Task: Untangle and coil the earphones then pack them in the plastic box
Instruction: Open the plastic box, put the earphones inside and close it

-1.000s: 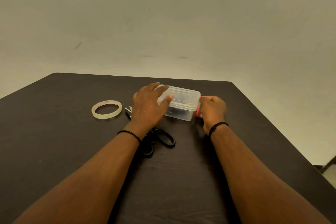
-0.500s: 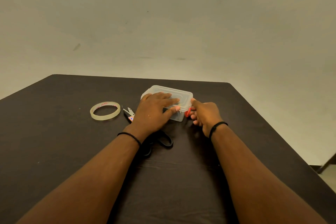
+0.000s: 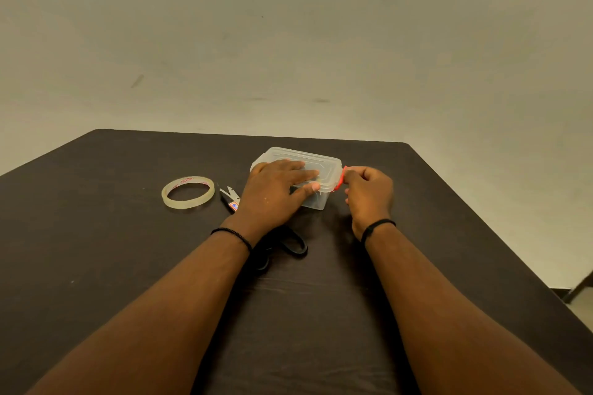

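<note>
See-thru plastic box [image 3: 324,167] w/ red clip [image 3: 339,178] on a dark brown table [image 3: 96,250]; at 9 o'clock of box, clear-yellowish tape roll [image 3: 188,192] w/ red letters, scissors [image 3: 290,244] w/ black handles, both wristbands [image 3: 231,233] black.

There is just the one view, from the camera on my head, looking forward and down over my forearms onto the dark table [image 3: 96,250]. It faces the plain wall [image 3: 288,42] behind the table's far edge (the wide lens bends that edge a little). My left hand [image 3: 276,194] and right hand [image 3: 369,196] sit near the middle of the frame, at arm's reach, while my forearms fill the bottom, close to the lens. No second view shares the scene.
</note>
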